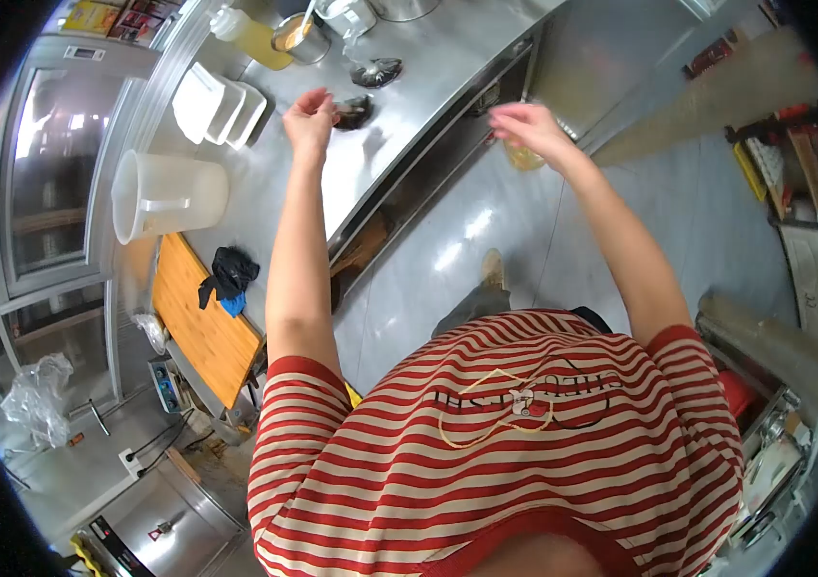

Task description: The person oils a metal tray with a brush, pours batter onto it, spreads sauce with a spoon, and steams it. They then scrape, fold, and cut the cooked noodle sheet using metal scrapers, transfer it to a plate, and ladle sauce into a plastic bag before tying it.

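Observation:
My left hand [309, 123] is above the steel counter [395, 130], its fingers curled together at the edge of a small plastic bag [353, 112] with dark contents. A second small bag [376, 72], also dark inside with a clear gathered top, lies just beyond it. Off the counter's front edge, over the floor, hangs my right hand [532, 130]. Its fingers point left and are pressed together, slightly blurred; what they hold, if anything, cannot be made out.
Along the counter's back are a squeeze bottle [253, 40] of yellow liquid, a metal cup [301, 40] of orange sauce and white trays [222, 106]. A plastic jug [171, 195] stands near a wooden board [199, 317] and a black bag [229, 274]. Shelves [798, 183] line the right side.

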A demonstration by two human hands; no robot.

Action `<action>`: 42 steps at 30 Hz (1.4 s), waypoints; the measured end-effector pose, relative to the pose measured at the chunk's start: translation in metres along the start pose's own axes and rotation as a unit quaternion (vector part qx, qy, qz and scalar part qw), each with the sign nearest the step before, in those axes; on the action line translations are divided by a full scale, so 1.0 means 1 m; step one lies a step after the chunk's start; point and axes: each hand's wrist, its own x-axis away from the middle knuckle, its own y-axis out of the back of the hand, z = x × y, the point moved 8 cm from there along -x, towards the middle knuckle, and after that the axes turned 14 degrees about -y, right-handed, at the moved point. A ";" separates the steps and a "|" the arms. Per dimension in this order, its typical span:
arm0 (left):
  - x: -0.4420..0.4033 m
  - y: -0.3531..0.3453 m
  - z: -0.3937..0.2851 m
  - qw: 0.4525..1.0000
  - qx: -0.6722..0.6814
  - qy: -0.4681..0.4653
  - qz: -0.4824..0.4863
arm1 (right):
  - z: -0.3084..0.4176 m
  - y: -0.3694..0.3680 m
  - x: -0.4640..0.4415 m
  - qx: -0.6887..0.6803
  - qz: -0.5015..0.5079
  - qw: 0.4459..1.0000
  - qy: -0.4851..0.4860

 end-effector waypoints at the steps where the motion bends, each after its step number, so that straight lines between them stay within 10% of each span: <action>1: -0.002 0.006 0.008 1.000 -0.015 -0.006 -0.012 | -0.023 0.024 0.013 -0.008 -0.027 0.999 -0.033; 10: 0.103 0.023 0.045 0.977 -0.053 0.085 -0.189 | -0.323 0.228 0.238 -0.158 -0.301 0.906 -0.253; 17: 0.259 -0.264 0.010 0.974 0.066 0.073 0.204 | -0.443 0.281 0.494 -0.264 -0.541 0.773 -0.201; 19: 0.286 -0.377 0.023 0.918 -0.007 -0.095 0.385 | -0.439 0.295 0.564 -0.227 -0.607 0.729 -0.219; 21: 0.359 -0.450 -0.100 0.902 0.101 -0.009 0.419 | -0.462 0.300 0.632 -0.202 -0.658 0.694 -0.210; 23: 0.407 -0.532 -0.139 0.842 0.183 -0.139 0.489 | -0.485 0.310 0.692 -0.224 -0.717 0.643 -0.149; 31: 0.718 -0.711 -0.335 0.639 0.080 -0.153 0.749 | -0.538 0.311 0.825 -0.349 -0.779 0.513 -0.089; 33: 0.782 -0.745 -0.399 0.581 0.127 -0.397 0.698 | -0.548 0.318 0.837 -0.367 -0.776 0.505 -0.086; 39: 0.977 -0.876 -0.556 0.482 0.240 -0.495 0.682 | -0.575 0.352 0.897 -0.403 -0.757 0.501 -0.112; 42: 1.066 -0.979 -0.579 0.515 0.141 -0.461 0.709 | -0.599 0.374 0.940 -0.450 -0.751 0.461 -0.143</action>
